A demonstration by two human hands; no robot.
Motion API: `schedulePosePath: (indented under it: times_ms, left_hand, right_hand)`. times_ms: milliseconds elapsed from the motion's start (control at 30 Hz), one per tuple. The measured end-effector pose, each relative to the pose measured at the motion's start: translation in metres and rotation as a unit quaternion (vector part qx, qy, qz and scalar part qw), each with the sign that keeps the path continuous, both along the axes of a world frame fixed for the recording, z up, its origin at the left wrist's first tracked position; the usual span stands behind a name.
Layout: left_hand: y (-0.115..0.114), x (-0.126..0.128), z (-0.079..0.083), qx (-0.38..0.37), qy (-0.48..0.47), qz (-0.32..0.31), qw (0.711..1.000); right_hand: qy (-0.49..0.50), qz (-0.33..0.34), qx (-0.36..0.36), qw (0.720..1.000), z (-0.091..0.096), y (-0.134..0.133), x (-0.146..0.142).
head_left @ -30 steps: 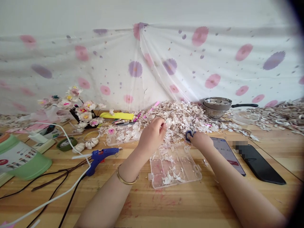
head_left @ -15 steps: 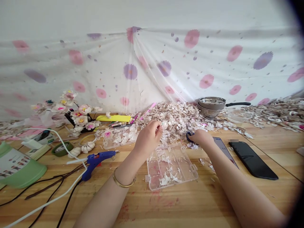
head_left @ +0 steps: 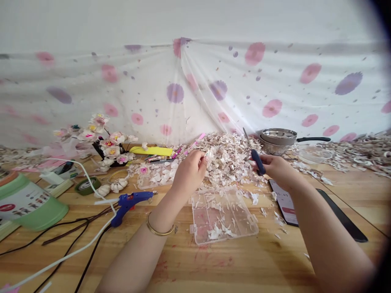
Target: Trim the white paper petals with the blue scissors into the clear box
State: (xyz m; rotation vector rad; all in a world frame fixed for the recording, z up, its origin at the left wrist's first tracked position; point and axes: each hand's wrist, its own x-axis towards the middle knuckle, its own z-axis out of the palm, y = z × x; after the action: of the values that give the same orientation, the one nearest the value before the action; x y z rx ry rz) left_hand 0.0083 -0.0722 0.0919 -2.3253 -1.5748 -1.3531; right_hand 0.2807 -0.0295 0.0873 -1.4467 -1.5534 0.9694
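My left hand point(head_left: 190, 171) is closed in a pinch on a small white petal-like piece point(head_left: 209, 155), held in front of the heap of pale shavings point(head_left: 227, 150). To its right, my right hand point(head_left: 277, 169) grips scissors point(head_left: 258, 162) by their dark blue handles, the blades pointing up and away to the left. Below and between both hands lies a clear compartment box point(head_left: 210, 228) with white scraps in it. Another clear tray of white petals point(head_left: 155, 174) sits left of my left hand. A lit phone point(head_left: 282, 199) lies under my right wrist.
A blue glue gun point(head_left: 126, 205) with its black cord, a green tub point(head_left: 42, 207) and green tape point(head_left: 86, 185) are at the left. Handmade flowers point(head_left: 111, 150) stand behind. Metal bowls point(head_left: 276, 140) sit at the back right, and a black phone point(head_left: 342, 215) is partly behind my right forearm.
My right hand has lifted the scissors up off the table by the heap, and they now stand tilted in its grip. My left hand keeps its pinch. The view has shifted slightly.
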Motion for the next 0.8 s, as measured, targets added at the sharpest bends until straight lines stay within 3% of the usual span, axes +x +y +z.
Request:
schedulePosePath:
  times_ms: [100,167,267,367,667,800]
  left_hand:
    - [-0.001,-0.005,0.005,0.033,-0.003,0.024,0.999]
    - [-0.003,-0.009,0.009,0.061,-0.008,0.04,0.997]
    - [-0.007,-0.013,0.016,0.098,-0.011,0.062,0.993]
    - [-0.01,-0.018,0.022,0.113,-0.012,0.085,0.99]
    - [-0.002,-0.028,0.02,0.041,-0.017,0.11,0.993]
    - [0.0,-0.028,0.018,0.039,-0.016,0.107,0.993]
  right_hand:
    - [0.118,0.053,0.039,0.991,-0.006,-0.011,-0.036]
    - [0.22,0.106,0.041,0.969,-0.011,-0.021,-0.058]
    - [0.306,0.173,0.013,0.936,-0.019,-0.035,-0.083]
    - [0.353,0.192,-0.015,0.915,-0.027,-0.042,-0.098]
    - [0.422,0.185,-0.122,0.879,-0.049,-0.022,-0.097]
    - [0.437,0.201,-0.097,0.872,-0.043,-0.027,-0.097]
